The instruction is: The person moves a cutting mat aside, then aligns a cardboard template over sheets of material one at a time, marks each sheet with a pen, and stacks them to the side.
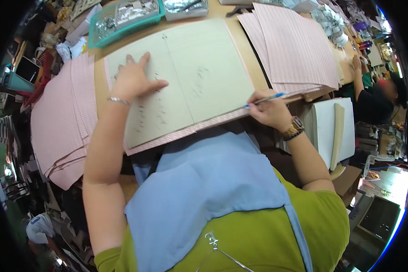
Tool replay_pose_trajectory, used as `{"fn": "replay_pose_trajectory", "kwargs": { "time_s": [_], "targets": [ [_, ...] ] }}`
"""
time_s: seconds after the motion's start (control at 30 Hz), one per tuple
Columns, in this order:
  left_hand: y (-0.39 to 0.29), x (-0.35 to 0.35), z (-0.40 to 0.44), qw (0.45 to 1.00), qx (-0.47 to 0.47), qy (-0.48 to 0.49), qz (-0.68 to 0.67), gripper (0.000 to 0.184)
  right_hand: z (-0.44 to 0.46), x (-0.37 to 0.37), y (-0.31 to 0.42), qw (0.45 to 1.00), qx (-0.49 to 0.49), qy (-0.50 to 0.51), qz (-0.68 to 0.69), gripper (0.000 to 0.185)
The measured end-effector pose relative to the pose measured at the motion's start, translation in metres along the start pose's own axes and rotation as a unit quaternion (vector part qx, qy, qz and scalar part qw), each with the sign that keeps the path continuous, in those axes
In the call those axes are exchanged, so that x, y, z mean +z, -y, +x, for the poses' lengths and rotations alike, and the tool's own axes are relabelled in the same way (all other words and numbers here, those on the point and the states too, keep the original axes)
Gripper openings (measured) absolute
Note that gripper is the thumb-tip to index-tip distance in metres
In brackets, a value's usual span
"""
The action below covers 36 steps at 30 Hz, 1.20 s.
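Observation:
A pale green card template [213, 59] with handwriting and a line down its middle lies over a pink striped sheet [167, 141], whose border shows along the near edge. My left hand [133, 79] presses on the template's left part, fingers spread. In my right hand [271, 111] is a blue pen [272, 97], its tip at the template's lower right edge. The fingers of that hand are closed round the pen.
Pink striped sheets [63, 118] are stacked on the left, and another pink stack [299, 50] lies on the right. A teal basket [95, 34] holds small parts at the back. White sheets [335, 131] stand at my right. A co-worker [376, 99] sits further right.

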<state>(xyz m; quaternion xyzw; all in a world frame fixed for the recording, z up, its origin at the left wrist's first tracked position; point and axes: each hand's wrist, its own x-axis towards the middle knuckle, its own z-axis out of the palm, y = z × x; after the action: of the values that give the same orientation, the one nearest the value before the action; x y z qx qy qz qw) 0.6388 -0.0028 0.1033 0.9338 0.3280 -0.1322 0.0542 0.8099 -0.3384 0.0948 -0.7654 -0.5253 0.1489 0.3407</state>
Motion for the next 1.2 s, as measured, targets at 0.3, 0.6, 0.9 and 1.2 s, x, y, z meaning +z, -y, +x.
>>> {"fn": "replay_pose_trajectory", "kwargs": {
  "time_s": [0.3,0.6,0.9,1.2],
  "targets": [
    [0.039,0.064,-0.056,0.969,-0.057,-0.19,-0.15,0.086,0.014,0.015,-0.018,0.993,0.024,-0.116,-0.018,0.035],
    [0.07,0.076,-0.071,0.84,-0.038,-0.223,-0.493,0.066,0.018,0.024,-0.012,0.992,0.018,-0.117,-0.047,0.037],
    [0.109,0.045,-0.115,0.513,-0.13,-0.083,-0.844,0.053,0.022,0.025,-0.026,0.993,0.024,-0.113,-0.027,0.03],
    [0.235,0.071,-0.145,0.338,-0.11,-0.416,-0.837,0.055,0.043,0.027,-0.017,0.972,0.055,-0.172,-0.151,0.04]
  ]
}}
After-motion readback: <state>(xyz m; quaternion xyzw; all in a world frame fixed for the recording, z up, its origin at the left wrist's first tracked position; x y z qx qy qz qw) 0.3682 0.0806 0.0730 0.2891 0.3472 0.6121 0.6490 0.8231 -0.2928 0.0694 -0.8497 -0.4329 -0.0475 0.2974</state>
